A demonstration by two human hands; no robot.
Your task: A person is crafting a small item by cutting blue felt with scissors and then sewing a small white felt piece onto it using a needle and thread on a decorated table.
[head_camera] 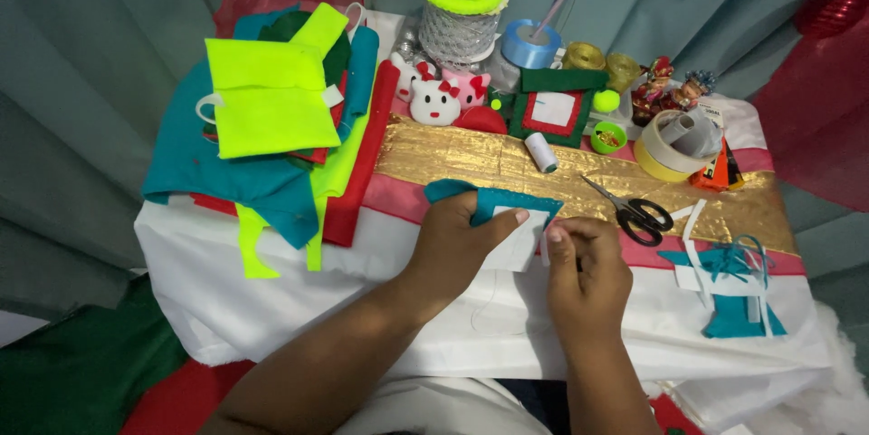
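While I watch from the head camera, far to the left of my fingers lies a pile of felt sheets (272,127), neon yellow over teal, red and green, draped on the white-covered table (226,281). Closer in, beyond my left fingers, sit two small cat-faced toys (441,95), and behind them a spool of silver mesh ribbon (455,32) capped by a neon yellow and white lump.

My left hand (457,249) has its fingers closed on a teal felt piece with a white patch (516,222); the thumb lies flat across the white patch and the other fingers curl under the teal edge. Just beside it, my right hand (588,277) has thumb and forefinger pinched tight at the patch's right edge; I cannot tell whether a needle sits between them, but a thin thread (493,308) loops down below both hands.

Beyond my right fingers stands a white thread spool (541,152) on the gold cloth strip (453,159), with a green and red felt frame (554,109) behind it. Just right of my right fingers lie black-handled scissors (634,210), then a roll of tape (665,159), and farthest right a teal felt boot shape with white strips (733,295).
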